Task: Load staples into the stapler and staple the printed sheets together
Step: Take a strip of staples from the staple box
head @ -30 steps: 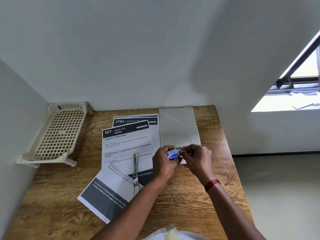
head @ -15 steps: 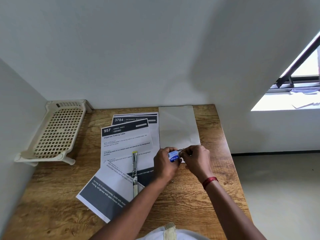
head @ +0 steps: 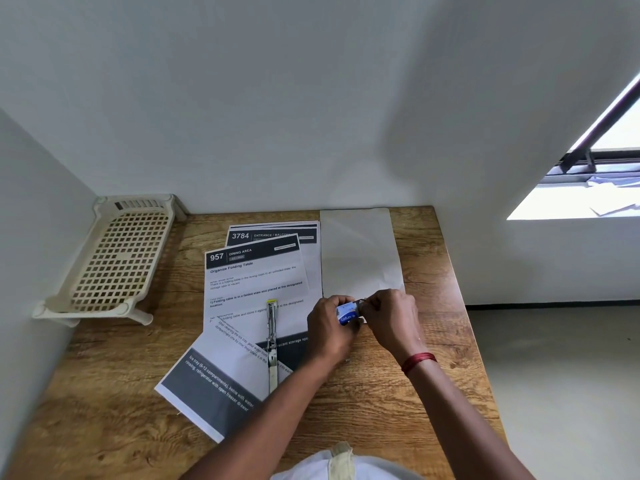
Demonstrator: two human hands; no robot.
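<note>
A small blue-and-white staple box point(head: 347, 314) is held in my left hand point(head: 330, 327) just above the table. My right hand point(head: 391, 315) pinches at the box's right end, where a thin strip of metal staples point(head: 362, 301) shows between the fingertips. A slim metal stapler point(head: 272, 344) lies flat and swung open on the printed sheets point(head: 256, 289), left of both hands. Several printed sheets overlap loosely, one angled toward the near left. A blank white sheet point(head: 360, 251) lies to their right, partly under my hands.
The wooden table point(head: 398, 393) sits in a corner with white walls on the left and behind. A cream plastic lattice rack point(head: 114, 258) stands at the far left. The table's right edge drops to the floor; a window is at upper right.
Both hands stay together on the staple box with only small finger movement at its right end. The stapler and the sheets have not moved.
</note>
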